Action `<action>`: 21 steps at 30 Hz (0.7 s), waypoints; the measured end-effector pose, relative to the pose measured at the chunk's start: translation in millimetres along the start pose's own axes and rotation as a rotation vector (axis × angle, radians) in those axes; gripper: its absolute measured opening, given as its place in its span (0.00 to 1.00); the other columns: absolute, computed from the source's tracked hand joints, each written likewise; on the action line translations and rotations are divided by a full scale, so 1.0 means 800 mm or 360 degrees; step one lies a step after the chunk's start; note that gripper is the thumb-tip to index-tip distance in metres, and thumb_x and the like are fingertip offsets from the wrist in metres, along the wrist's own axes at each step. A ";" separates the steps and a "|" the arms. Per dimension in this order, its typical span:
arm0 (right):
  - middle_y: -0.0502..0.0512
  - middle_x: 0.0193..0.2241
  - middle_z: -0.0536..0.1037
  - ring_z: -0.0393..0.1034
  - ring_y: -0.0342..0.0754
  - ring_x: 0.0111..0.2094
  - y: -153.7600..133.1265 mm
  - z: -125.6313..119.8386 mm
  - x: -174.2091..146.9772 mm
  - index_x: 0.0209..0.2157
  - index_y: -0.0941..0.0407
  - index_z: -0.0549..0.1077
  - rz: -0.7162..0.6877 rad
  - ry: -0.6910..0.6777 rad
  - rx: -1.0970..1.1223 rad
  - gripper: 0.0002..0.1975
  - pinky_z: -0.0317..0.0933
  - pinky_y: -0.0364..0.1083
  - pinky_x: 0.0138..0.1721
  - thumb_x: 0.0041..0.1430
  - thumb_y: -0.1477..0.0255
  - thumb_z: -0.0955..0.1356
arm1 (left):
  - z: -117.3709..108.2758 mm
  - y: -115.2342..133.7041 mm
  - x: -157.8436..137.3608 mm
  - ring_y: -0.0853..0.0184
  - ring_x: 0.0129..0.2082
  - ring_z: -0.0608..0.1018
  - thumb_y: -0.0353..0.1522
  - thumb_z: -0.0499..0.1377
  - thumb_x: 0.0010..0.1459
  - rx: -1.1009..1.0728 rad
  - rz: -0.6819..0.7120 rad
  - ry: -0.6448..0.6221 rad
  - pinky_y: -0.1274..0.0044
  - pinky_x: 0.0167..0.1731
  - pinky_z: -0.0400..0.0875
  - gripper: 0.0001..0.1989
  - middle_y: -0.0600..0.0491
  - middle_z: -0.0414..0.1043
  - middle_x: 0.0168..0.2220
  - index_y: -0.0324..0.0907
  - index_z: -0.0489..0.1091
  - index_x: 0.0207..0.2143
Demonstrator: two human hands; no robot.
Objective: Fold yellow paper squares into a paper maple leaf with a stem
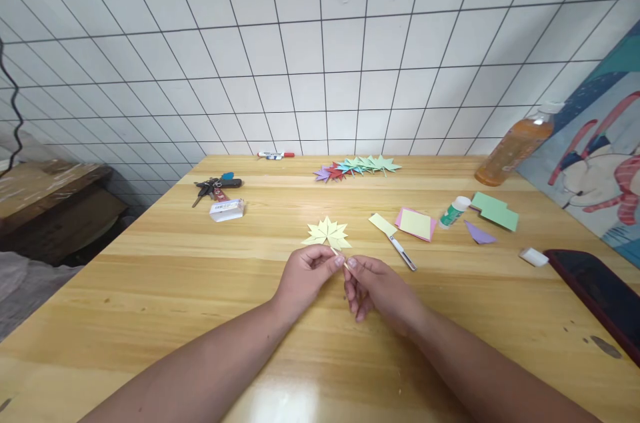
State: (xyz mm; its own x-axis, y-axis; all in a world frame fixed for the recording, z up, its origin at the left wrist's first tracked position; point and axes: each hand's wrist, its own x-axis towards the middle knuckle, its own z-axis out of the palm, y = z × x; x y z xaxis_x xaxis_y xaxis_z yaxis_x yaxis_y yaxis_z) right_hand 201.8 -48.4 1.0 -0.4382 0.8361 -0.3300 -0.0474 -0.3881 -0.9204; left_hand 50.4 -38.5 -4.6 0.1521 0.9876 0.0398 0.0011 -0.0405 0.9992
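Between my two hands is a thin, narrow strip of pale yellow paper, mostly covered by the fingers. My left hand pinches one end of it between thumb and forefinger. At the other end, my right hand pinches with thumb and forefinger, its other fingers curled below. Just beyond the hands lies a pale yellow folded paper leaf with pointed lobes, flat on the wooden table. To the right, a utility knife lies with its upper end by a small yellow paper piece.
Folded paper leaves overlap in a row near the tiled wall. At right are square papers, a glue stick, green paper, a bottle and a phone. Keys, a small box and a marker lie at left.
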 end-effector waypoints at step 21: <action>0.50 0.28 0.73 0.70 0.43 0.28 -0.001 -0.005 -0.003 0.30 0.56 0.70 -0.0219 0.0043 -0.0296 0.14 0.64 0.40 0.23 0.50 0.59 0.67 | 0.000 -0.002 -0.001 0.70 0.23 0.72 0.36 0.64 0.46 0.0100 0.0020 0.0070 0.80 0.25 0.65 0.10 0.55 0.71 0.20 0.38 0.71 0.23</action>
State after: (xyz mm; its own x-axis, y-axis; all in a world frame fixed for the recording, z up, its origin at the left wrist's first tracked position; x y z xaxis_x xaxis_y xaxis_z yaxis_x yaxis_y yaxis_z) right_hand 206.8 -48.4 1.7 -0.4149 0.8872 -0.2017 0.0624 -0.1934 -0.9791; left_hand 49.9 -39.5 -5.8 0.1086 0.9926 0.0537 0.0616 -0.0607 0.9963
